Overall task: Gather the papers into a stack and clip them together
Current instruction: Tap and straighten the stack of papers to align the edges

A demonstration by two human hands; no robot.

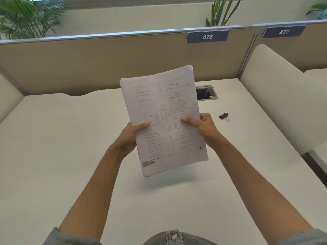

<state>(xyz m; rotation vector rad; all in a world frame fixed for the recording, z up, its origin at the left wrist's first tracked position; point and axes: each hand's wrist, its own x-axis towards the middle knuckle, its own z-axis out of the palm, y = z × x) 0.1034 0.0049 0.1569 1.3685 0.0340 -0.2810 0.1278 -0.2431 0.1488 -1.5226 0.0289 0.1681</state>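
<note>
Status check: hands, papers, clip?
Left hand and right hand grip paper stack, raised off desk. Binder clip untouched, right of stack. Nothing blocking.

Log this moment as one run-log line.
stage: papers stacked | both hands: left, right hold paper stack above desk | binder clip: unused on desk

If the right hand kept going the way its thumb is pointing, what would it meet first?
The right hand has its thumb lying across the paper stack it grips, pointing left. Going straight on, it would likely meet the left hand thumb on the same page first, though depth is hard to judge.
</note>
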